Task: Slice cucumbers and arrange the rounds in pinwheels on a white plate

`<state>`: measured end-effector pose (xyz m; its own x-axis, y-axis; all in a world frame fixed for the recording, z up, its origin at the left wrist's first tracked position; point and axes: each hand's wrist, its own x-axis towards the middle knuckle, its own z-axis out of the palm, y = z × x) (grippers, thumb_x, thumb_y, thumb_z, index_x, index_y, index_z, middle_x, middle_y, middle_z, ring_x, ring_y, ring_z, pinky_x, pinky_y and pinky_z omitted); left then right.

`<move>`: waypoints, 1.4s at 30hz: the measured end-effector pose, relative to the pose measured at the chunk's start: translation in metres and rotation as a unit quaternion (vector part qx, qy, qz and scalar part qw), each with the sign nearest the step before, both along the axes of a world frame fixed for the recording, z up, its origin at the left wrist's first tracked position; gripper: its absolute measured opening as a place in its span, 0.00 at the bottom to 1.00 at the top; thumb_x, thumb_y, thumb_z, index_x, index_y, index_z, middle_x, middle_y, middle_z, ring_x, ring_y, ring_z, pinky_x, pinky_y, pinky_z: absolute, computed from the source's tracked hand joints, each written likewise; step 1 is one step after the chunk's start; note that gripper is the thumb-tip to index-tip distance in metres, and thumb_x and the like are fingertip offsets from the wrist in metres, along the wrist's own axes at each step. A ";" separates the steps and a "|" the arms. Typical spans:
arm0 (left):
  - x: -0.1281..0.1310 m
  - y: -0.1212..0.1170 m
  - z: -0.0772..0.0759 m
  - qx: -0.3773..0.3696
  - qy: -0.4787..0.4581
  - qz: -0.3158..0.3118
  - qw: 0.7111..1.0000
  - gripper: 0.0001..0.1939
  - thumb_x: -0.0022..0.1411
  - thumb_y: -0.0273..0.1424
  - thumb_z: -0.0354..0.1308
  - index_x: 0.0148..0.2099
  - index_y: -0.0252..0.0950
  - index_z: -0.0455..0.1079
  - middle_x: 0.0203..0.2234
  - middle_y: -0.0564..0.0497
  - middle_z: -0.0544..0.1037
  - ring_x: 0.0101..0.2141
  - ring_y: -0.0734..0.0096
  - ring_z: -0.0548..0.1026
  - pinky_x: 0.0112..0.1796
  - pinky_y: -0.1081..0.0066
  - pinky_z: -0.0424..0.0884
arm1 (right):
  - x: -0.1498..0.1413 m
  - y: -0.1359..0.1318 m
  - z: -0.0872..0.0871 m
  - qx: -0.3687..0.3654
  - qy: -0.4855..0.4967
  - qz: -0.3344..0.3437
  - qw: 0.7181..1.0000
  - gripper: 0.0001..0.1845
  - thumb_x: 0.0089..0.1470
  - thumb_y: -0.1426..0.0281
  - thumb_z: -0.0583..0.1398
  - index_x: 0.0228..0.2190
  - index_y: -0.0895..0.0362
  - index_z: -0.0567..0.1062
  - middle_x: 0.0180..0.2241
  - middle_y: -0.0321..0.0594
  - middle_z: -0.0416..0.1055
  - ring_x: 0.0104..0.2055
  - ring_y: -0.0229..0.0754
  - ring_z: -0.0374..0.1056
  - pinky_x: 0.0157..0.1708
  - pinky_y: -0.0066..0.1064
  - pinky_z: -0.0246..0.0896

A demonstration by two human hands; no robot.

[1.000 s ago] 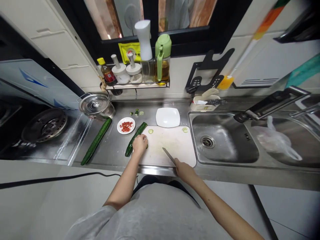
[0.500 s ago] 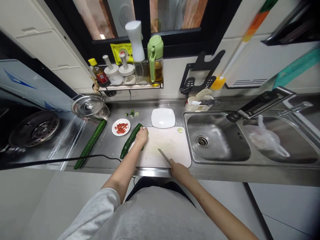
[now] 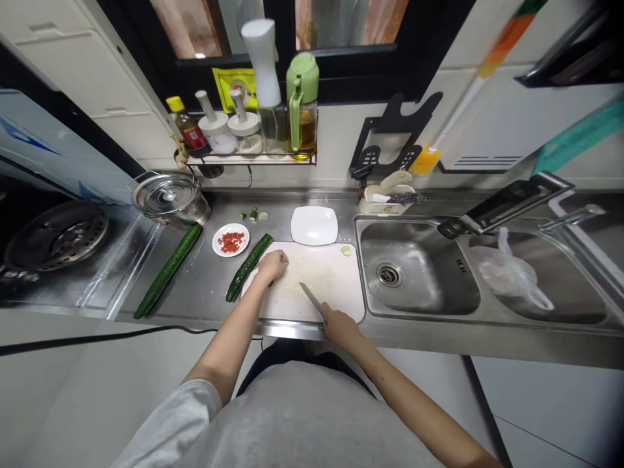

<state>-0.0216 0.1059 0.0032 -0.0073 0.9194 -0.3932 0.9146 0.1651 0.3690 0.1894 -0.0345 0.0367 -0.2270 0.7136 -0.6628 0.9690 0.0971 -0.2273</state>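
My left hand (image 3: 272,264) is curled over the end of a long green cucumber (image 3: 246,266) that lies slanted across the left edge of the white cutting board (image 3: 322,279). A small green piece shows at the fingertips. My right hand (image 3: 338,325) grips the handle of a knife (image 3: 312,299) at the board's near edge, the blade pointing up and left over the board. A cucumber slice (image 3: 346,251) lies at the board's far right corner.
A second cucumber (image 3: 168,270) lies on the steel counter to the left, beside a lidded pot (image 3: 168,198). A small dish of chopped red chilli (image 3: 231,240), a white square plate (image 3: 314,225) and cucumber bits (image 3: 253,214) sit behind the board. The sink (image 3: 414,273) is right.
My left hand slid up along the cucumber toward its far end on the board. The knife hand stayed at the board's near edge. The view shifted slightly.
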 end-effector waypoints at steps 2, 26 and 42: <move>0.002 -0.006 -0.003 -0.017 -0.070 -0.008 0.997 0.10 0.56 0.28 0.56 0.41 0.39 0.72 0.35 0.50 0.79 0.34 0.71 0.74 0.35 0.74 0.67 | 0.001 0.001 0.000 0.002 0.004 -0.001 1.000 0.19 0.58 0.75 0.47 0.52 0.60 0.62 0.39 0.51 0.73 0.42 0.49 0.71 0.34 0.32 0.56; 0.007 -0.022 -0.016 -0.052 0.010 -0.030 0.998 0.08 0.53 0.32 0.59 0.39 0.43 0.70 0.40 0.53 0.78 0.44 0.65 0.73 0.46 0.66 0.63 | -0.020 0.008 0.001 0.070 -0.009 0.008 0.997 0.15 0.62 0.73 0.44 0.49 0.58 0.62 0.37 0.50 0.74 0.41 0.46 0.71 0.35 0.32 0.58; 0.007 -0.016 -0.020 -0.066 0.007 -0.026 0.997 0.09 0.52 0.33 0.61 0.38 0.42 0.69 0.40 0.53 0.78 0.45 0.64 0.73 0.49 0.61 0.59 | -0.032 0.011 -0.001 0.065 -0.027 0.024 0.997 0.20 0.57 0.80 0.47 0.51 0.59 0.60 0.39 0.51 0.74 0.42 0.47 0.72 0.35 0.32 0.60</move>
